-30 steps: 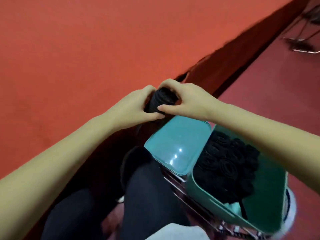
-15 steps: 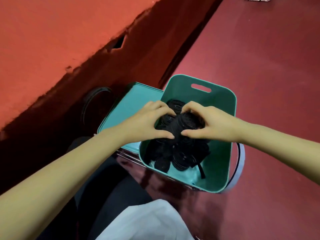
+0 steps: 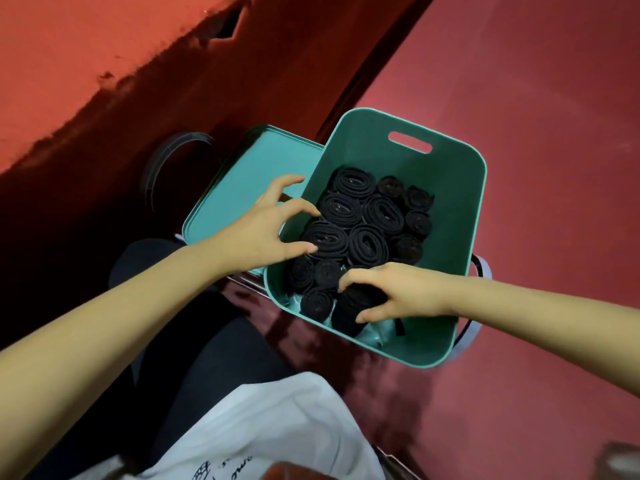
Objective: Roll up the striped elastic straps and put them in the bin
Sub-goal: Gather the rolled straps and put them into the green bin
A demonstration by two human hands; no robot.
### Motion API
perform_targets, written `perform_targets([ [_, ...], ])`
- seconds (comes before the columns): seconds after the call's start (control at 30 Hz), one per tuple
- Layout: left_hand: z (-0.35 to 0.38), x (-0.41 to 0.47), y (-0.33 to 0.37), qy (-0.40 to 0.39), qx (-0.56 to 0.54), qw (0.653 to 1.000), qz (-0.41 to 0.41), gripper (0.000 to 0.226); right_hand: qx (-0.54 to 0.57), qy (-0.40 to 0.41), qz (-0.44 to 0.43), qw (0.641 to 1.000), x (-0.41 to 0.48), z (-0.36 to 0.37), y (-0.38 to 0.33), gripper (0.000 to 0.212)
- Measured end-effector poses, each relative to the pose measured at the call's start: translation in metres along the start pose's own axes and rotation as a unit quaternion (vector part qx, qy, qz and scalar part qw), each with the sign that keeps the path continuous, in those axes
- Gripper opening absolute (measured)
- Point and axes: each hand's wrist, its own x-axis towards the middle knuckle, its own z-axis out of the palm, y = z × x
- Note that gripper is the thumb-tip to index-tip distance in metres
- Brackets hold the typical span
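Since the frame half a second back, the two hands have come apart over the bin (image 3: pixel 457 188): then they held one rolled strap (image 3: pixel 349 306) together above its middle, and now that strap sits low at the near end. In the head view the right hand (image 3: pixel 405 292) grips it, fingers curled over its top and thumb tucked under its near side, probably to keep the coil from springing loose while it is wedged into the gap. The left hand (image 3: pixel 263 233) has let go and hovers at the bin's left wall, fingers spread and bent, holding nothing; only its thumb tip touches one of the packed rolls (image 3: pixel 360 216), seemingly to steady the row. Those rolls stand on end, pressed side by side from the far middle to the near end, which likely stops them unwinding. They look plain black here; no stripes can be made out. One loose strap end (image 3: pixel 400 329) lies against the near wall, to the right of the gripped roll. A matching teal lid (image 3: pixel 249 181) lies just left of the bin, partly under its edge. Both rest on what seems a metal frame (image 3: pixel 246 282), close to the person's dark-clad legs (image 3: pixel 207 341); white cloth (image 3: pixel 277 427) fills the near edge. Dark red floor (image 3: pixel 536 150) spreads to the right, and an orange-red surface (image 3: pixel 86 57) rises on the far left above deep shadow.
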Motion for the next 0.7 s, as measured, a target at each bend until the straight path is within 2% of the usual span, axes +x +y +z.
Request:
perform_targets([
  [0.17, 0.001, 0.0, 0.0, -0.008, -0.012, 1.0, -0.003, 0.044, 0.14, -0.066, 0.051, 0.987, 0.002, -0.002, 0.006, 0.05],
  [0.43, 0.002, 0.002, 0.001, -0.014, -0.016, 1.0, -0.01, 0.044, 0.066, -0.09, 0.047, 0.993, 0.024, 0.004, 0.009, 0.054],
  [0.7, 0.003, 0.001, 0.0, -0.008, -0.021, 1.0, -0.015, 0.041, 0.005, -0.065, -0.023, 0.998, 0.039, 0.008, 0.022, 0.061],
])
